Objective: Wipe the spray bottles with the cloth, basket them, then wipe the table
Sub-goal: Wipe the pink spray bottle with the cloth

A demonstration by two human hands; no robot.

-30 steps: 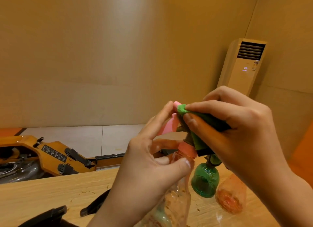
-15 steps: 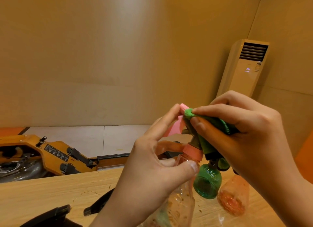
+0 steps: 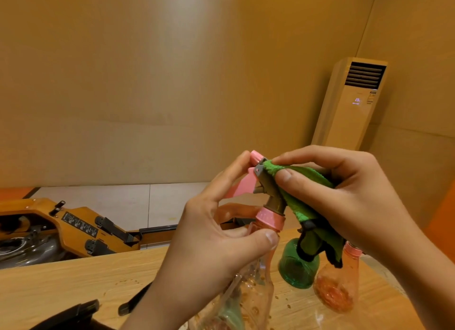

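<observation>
**Surroundings.** A light wood-grain desk runs beneath both hands, and its surface is speckled with droplets and crumbs below them. A tall beige floor-standing air-conditioning unit stands in the far corner, above and beyond the right hand. A yellow-orange machine with black fittings lies on the floor past the desk's far edge, well to the left of the left hand. Black objects sit at the near desk edge, below and left of the left hand. Their kind cannot be told.

**Bottles and cloth.**
- A clear plastic spray bottle with pink collar, pink trigger and grey-brown head is held between the two hands. Its base is cut off at the lower edge of the view.
- A green translucent plastic spray bottle stands upright on the desk below the right hand. Its top is hidden behind the cloth.
- An orange translucent plastic bottle stands just beside the green one, under the right wrist, which hides its head.
- A green terry cloth with dark edging hangs from the right hand.

**Hands.**
- The left hand has its thumb and lower fingers curled round the clear bottle's neck at the collar. The forefinger is stretched upward with its tip on the pink nozzle.
- The right hand pinches the cloth with thumb and forefinger against the rear of the spray head. The other fingers are curled over the gathered fabric.
</observation>
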